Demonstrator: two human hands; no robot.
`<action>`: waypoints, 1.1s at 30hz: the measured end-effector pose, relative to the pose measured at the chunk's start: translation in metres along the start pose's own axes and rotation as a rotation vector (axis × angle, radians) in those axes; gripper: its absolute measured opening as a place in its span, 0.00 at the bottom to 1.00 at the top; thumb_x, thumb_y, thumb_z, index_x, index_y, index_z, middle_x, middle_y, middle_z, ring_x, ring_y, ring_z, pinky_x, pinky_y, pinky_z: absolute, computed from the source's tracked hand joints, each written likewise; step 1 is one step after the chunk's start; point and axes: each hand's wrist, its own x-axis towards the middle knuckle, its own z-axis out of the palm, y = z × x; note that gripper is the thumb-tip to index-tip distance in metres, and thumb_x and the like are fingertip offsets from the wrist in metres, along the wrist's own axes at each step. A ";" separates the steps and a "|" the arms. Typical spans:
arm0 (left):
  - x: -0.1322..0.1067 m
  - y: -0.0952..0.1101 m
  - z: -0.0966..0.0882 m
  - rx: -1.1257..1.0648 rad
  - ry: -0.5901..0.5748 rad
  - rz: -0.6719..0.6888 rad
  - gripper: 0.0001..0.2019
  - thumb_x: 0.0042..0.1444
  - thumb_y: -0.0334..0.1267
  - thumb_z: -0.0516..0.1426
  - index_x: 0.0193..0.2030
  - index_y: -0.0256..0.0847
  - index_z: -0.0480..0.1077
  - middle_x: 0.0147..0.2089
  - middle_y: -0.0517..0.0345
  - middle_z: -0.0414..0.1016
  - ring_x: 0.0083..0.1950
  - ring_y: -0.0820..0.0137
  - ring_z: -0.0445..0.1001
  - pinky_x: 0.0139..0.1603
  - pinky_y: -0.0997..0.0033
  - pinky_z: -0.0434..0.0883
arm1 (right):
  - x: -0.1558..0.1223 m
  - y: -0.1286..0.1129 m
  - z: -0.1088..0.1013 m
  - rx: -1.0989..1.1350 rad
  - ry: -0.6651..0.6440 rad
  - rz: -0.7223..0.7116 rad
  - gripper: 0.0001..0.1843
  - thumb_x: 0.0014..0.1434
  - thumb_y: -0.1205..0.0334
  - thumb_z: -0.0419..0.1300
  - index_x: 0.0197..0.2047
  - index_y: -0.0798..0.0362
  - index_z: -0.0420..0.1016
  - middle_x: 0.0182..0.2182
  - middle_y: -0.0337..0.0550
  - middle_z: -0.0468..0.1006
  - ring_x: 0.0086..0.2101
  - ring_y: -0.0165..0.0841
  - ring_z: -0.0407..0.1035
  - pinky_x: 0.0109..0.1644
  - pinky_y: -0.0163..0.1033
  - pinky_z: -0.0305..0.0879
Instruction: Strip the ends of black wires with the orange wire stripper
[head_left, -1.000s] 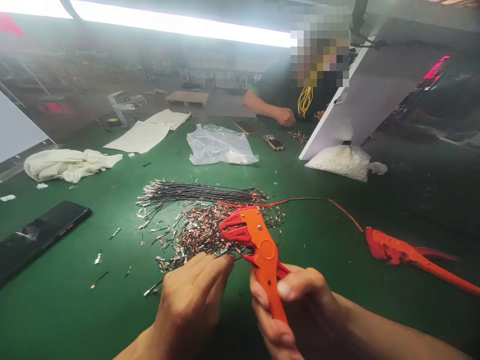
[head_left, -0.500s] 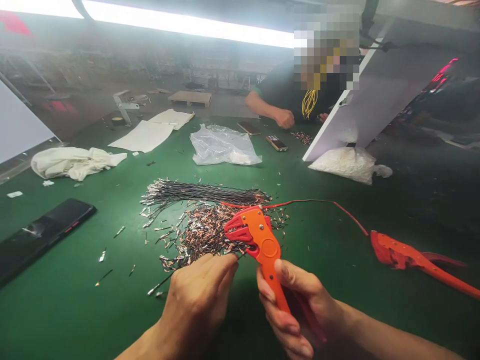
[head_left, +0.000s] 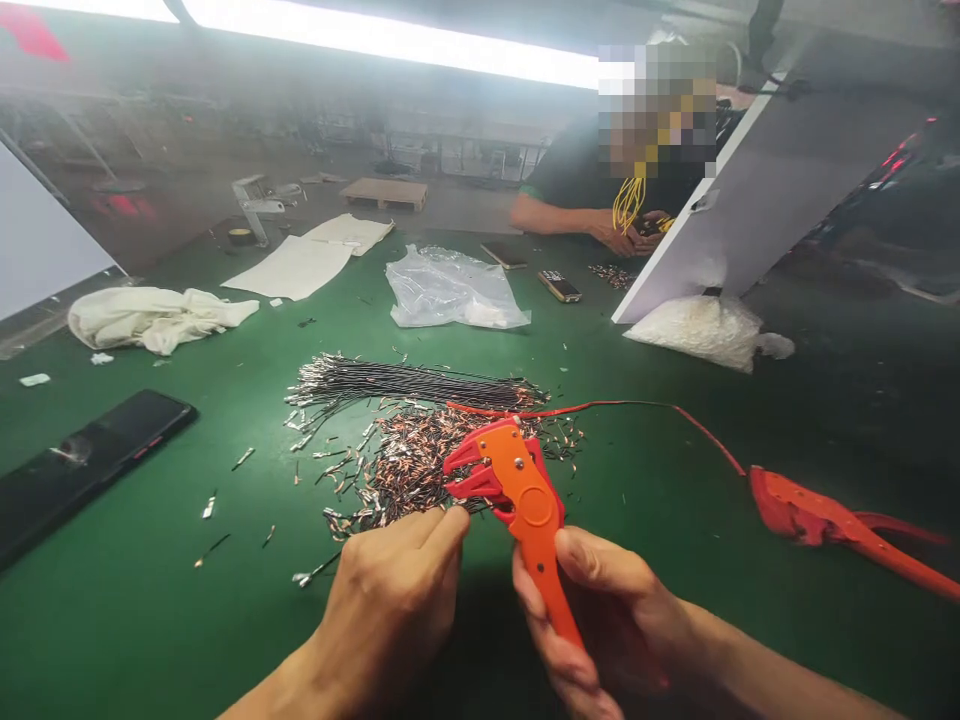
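My right hand (head_left: 600, 610) is wrapped round the handle of an orange and red wire stripper (head_left: 525, 490), its jaws pointing left and standing apart. Just left of it, my left hand (head_left: 397, 580) is closed in a pinch on a thin black wire (head_left: 328, 567); a metal terminal at the wire's end sticks out on the left. The fingers hide the rest of that wire. Beyond both hands lies a heap of short wire scraps (head_left: 412, 455) with copper showing. A bundle of long black wires (head_left: 412, 381) with metal terminals lies behind the heap.
A second stripper (head_left: 817, 505) lies at right, a red strip (head_left: 585, 407) running from it to the heap. A phone (head_left: 90, 465) lies left. Farther back are a white cloth (head_left: 157, 316), plastic bag (head_left: 454, 290), tied white bag (head_left: 697, 328) and a co-worker's hands (head_left: 630, 237) by a slanted panel.
The stripper's jaws have parted and its handles have spread a little. My left hand has shifted slightly with the wire. The co-worker's hand has moved right, to their other hand.
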 end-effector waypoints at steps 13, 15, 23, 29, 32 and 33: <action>0.003 -0.002 -0.006 -0.088 0.123 -0.110 0.05 0.64 0.28 0.52 0.43 0.39 0.67 0.31 0.61 0.75 0.27 0.77 0.74 0.29 0.79 0.69 | -0.005 -0.018 0.003 -0.268 0.140 -0.114 0.18 0.61 0.56 0.60 0.49 0.60 0.70 0.31 0.47 0.76 0.28 0.33 0.74 0.33 0.38 0.70; 0.004 -0.001 -0.008 -0.142 0.149 -0.112 0.05 0.63 0.28 0.53 0.43 0.39 0.67 0.31 0.61 0.75 0.28 0.77 0.75 0.31 0.80 0.70 | -0.007 -0.018 0.004 -0.226 0.118 -0.095 0.19 0.58 0.58 0.61 0.49 0.61 0.70 0.29 0.46 0.76 0.26 0.33 0.74 0.32 0.38 0.70; 0.006 0.010 -0.006 -0.210 0.206 -0.130 0.12 0.61 0.34 0.59 0.51 0.37 0.68 0.30 0.61 0.79 0.19 0.80 0.67 0.28 0.81 0.72 | -0.003 -0.009 0.002 -0.172 0.110 -0.017 0.19 0.54 0.58 0.64 0.47 0.61 0.71 0.28 0.46 0.77 0.25 0.31 0.74 0.30 0.35 0.71; 0.006 0.011 -0.001 -0.251 0.105 -0.055 0.10 0.62 0.29 0.55 0.50 0.40 0.68 0.31 0.61 0.80 0.23 0.78 0.75 0.29 0.81 0.73 | -0.003 -0.003 0.006 -0.115 0.127 -0.034 0.18 0.54 0.60 0.63 0.45 0.62 0.71 0.27 0.46 0.77 0.23 0.30 0.73 0.28 0.33 0.71; 0.002 0.006 0.001 -0.179 0.082 -0.007 0.10 0.63 0.28 0.53 0.49 0.39 0.69 0.34 0.58 0.81 0.26 0.76 0.78 0.28 0.80 0.72 | -0.004 -0.004 0.004 -0.110 0.114 0.003 0.19 0.53 0.60 0.63 0.46 0.62 0.71 0.27 0.46 0.77 0.24 0.31 0.74 0.29 0.35 0.72; 0.001 0.004 0.002 -0.152 0.075 0.016 0.10 0.64 0.29 0.52 0.49 0.39 0.69 0.35 0.57 0.82 0.27 0.75 0.78 0.28 0.79 0.72 | -0.004 -0.004 0.004 -0.110 0.100 0.016 0.19 0.53 0.60 0.64 0.46 0.62 0.71 0.27 0.46 0.77 0.24 0.31 0.74 0.29 0.34 0.72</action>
